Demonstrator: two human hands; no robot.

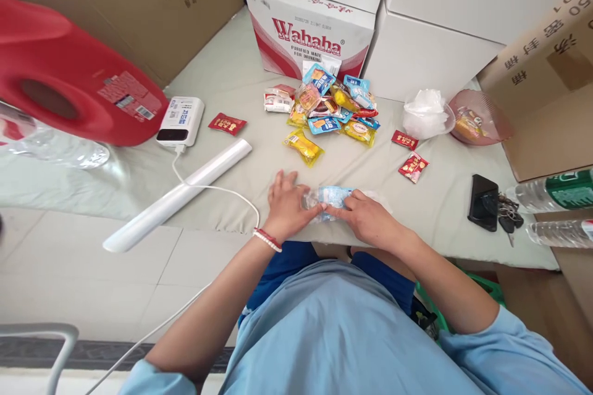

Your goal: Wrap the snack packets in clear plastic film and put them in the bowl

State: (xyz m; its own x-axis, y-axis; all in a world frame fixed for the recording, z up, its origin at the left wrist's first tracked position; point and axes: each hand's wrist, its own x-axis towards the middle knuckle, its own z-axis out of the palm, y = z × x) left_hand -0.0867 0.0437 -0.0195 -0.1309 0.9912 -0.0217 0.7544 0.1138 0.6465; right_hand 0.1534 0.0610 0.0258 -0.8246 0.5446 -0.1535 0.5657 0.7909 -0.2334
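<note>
On the cloth-covered surface in front of me lies a crinkled clear plastic bag with blue print or a blue packet in it; I cannot tell which. My left hand rests at the bag's left end, fingers spread and thumb pointing across it. Pressing down from the right, my right hand has its thumb and fingers apart over the blue part. The two thumbs almost meet near the bag's front edge. Just beyond my hands is a yellow snack packet.
Behind lies a pile of wrapped snacks against a Wahaba-style water carton. A white tube-shaped bar, a cabled white device and a red jug stand left. Rightward are bowls, a phone, keys and bottles.
</note>
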